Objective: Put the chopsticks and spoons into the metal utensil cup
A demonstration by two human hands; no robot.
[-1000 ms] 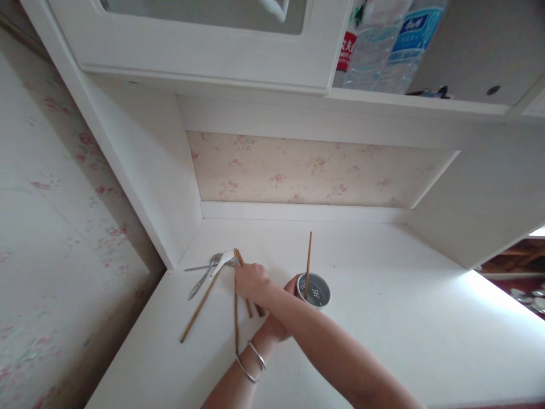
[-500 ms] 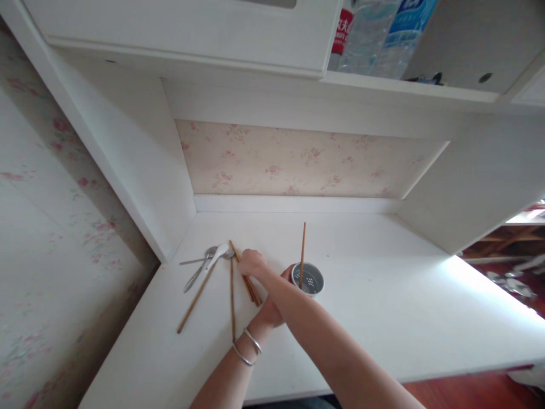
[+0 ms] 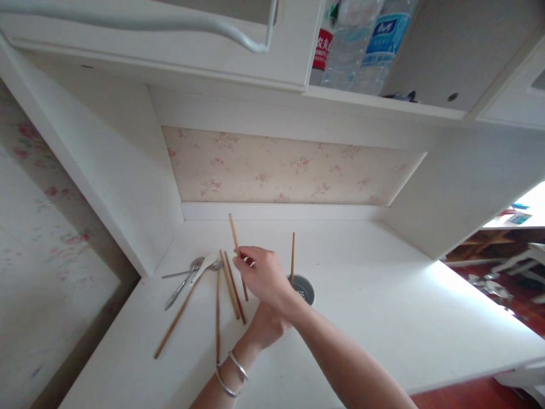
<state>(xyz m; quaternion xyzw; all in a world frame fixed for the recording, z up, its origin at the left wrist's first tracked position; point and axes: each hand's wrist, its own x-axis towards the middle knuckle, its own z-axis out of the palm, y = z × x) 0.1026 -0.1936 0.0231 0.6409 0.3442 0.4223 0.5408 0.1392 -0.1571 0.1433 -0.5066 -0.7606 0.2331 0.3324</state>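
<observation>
My right hand (image 3: 266, 272) crosses over my left forearm and pinches a wooden chopstick (image 3: 233, 228), raised and tilted above the table. Partly covered by it, my left hand (image 3: 269, 328), with two silver bangles on the wrist, is closed at the side of a grey cup (image 3: 307, 288); its fingertips are hidden. One chopstick (image 3: 293, 255) stands upright in the cup, whose base shows small holes. Several loose chopsticks (image 3: 177, 321) lie to the left. Beside them rest a white spoon (image 3: 204, 268) and metal spoons (image 3: 179, 292), partly overlapping.
The white tabletop (image 3: 361, 318) runs under a white cabinet (image 3: 170, 57). Plastic bottles (image 3: 353, 51) stand on the open shelf above. A side panel (image 3: 110, 170) closes the left, with floral wallpaper (image 3: 264, 170) at the back.
My right hand has lifted a chopstick from the group on the table and come nearer the cup. My left hand stays at the cup. The camera view has shifted a little.
</observation>
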